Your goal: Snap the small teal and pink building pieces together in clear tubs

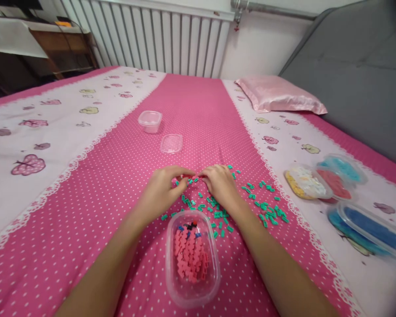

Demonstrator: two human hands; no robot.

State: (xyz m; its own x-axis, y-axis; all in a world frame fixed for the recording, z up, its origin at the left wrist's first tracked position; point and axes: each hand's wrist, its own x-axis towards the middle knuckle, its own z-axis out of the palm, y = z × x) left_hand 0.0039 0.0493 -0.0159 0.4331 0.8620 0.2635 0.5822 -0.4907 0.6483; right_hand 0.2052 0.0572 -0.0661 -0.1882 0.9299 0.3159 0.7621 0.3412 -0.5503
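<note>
My left hand (165, 189) and my right hand (220, 184) meet over the bedspread with their fingertips pinched together. Between them is a small pinkish-red toy building piece (195, 177), mostly hidden by the fingers. Many small green building pieces (220, 214) lie scattered under and around the hands, spreading to the right of my right wrist. Close in front of me, between my forearms, stands an open clear plastic tub (214, 281). In it are pink joined pieces (189, 255) in zigzag strips, plus a few blue, black and red ones.
Beyond my hands are a lidded clear tub (150, 121) and a loose clear lid (171, 144). On the right sit tubs of white and yellow pieces (306, 181), red pieces (335, 184), light blue pieces (343, 168) and dark blue pieces (371, 226). A pink pillow (279, 94) lies farther back.
</note>
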